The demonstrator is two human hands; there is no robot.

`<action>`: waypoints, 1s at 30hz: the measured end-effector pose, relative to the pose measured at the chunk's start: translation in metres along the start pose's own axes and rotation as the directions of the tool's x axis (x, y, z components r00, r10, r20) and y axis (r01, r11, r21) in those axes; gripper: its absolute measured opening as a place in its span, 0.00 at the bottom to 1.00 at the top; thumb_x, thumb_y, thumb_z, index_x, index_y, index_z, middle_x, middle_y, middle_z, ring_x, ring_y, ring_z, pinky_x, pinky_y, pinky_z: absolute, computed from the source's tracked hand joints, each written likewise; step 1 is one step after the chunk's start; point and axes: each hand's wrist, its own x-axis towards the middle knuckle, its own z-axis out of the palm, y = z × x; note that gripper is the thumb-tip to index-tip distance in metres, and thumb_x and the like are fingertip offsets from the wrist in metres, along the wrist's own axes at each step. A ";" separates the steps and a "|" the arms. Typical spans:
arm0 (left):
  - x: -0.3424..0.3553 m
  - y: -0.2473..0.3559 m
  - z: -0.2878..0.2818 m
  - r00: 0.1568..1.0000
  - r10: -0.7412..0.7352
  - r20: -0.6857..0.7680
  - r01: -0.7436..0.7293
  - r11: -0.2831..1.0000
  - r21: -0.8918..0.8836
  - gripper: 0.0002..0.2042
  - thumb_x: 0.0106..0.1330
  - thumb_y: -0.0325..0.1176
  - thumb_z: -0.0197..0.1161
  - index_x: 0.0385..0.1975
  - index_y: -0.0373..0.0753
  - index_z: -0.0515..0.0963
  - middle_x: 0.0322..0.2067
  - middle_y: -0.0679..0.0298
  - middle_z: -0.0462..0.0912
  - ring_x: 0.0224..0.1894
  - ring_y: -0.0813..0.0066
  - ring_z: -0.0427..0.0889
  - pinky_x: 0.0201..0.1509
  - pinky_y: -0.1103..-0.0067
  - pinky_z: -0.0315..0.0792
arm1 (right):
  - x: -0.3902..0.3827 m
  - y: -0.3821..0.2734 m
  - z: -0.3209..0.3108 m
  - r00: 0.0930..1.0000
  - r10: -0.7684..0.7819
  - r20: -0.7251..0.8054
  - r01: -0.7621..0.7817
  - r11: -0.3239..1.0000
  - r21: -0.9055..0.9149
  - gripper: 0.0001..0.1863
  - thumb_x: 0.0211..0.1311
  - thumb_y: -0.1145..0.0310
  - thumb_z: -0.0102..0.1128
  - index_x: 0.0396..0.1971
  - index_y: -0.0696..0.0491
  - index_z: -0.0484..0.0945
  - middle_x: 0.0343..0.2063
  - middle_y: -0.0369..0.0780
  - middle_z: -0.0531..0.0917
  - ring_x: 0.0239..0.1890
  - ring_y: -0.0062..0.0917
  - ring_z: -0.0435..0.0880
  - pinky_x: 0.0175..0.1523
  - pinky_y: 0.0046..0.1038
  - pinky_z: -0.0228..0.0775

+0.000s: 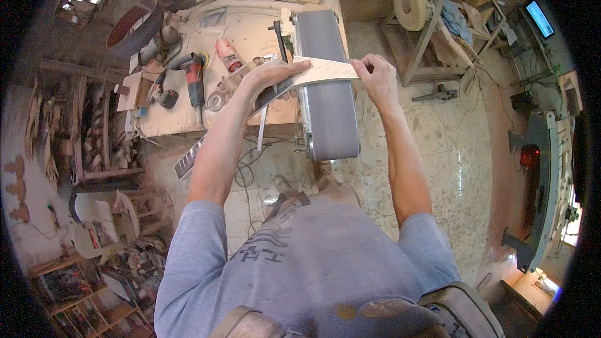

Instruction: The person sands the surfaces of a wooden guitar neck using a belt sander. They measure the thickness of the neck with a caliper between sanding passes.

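A pale, flat, curved piece (328, 70) lies crosswise over the grey belt of a belt sander (333, 122). My left hand (273, 77) grips its left end, thumb along the top and fingertips showing underneath. My right hand (378, 77) pinches the narrow right end between thumb and curled fingers. A long dark strip with a slotted end (188, 160) slants from below my left hand, under the forearm, toward the lower left. Whether it joins the pale piece I cannot tell. Part of the belt is hidden beneath the piece.
Left of the sander, a dusty workbench (178, 119) carries a red and black angle grinder (195, 81), a red tool (229, 56) and a cordless drill (164, 95). A buffing wheel (410, 6) stands at the far right. Cables (247, 172) trail on the floor.
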 end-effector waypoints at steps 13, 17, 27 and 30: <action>0.007 -0.002 -0.016 0.998 -0.038 0.040 0.041 0.995 -0.089 0.33 0.66 0.64 0.63 0.40 0.30 0.81 0.20 0.56 0.83 0.17 0.73 0.83 0.18 0.79 0.79 | 0.020 0.003 0.012 0.999 -0.043 0.032 0.043 0.999 -0.006 0.16 0.59 0.60 0.69 0.26 0.60 0.83 0.29 0.51 0.84 0.33 0.46 0.84 0.41 0.42 0.74; 0.011 0.000 -0.011 0.997 -0.018 0.079 0.030 0.987 -0.157 0.33 0.66 0.64 0.63 0.37 0.31 0.80 0.19 0.55 0.83 0.17 0.73 0.84 0.18 0.79 0.79 | 0.028 0.006 0.002 0.997 -0.005 0.077 0.005 1.000 -0.002 0.18 0.59 0.58 0.69 0.27 0.60 0.83 0.29 0.51 0.84 0.34 0.46 0.85 0.41 0.42 0.75; 0.005 -0.013 -0.017 0.998 -0.012 0.061 0.026 0.973 -0.231 0.32 0.67 0.63 0.62 0.40 0.31 0.77 0.22 0.57 0.83 0.19 0.72 0.86 0.18 0.82 0.81 | 0.039 -0.010 0.011 0.989 -0.018 0.148 0.050 0.975 -0.217 0.19 0.61 0.52 0.67 0.29 0.56 0.86 0.35 0.47 0.85 0.41 0.44 0.82 0.49 0.42 0.74; 0.002 -0.015 -0.020 0.998 -0.043 0.053 0.054 0.973 -0.225 0.30 0.67 0.62 0.63 0.38 0.34 0.79 0.20 0.58 0.83 0.16 0.75 0.83 0.17 0.83 0.78 | 0.040 -0.010 0.016 0.989 -0.083 0.122 0.116 0.947 -0.300 0.18 0.61 0.51 0.67 0.30 0.53 0.87 0.38 0.44 0.84 0.45 0.45 0.79 0.52 0.44 0.73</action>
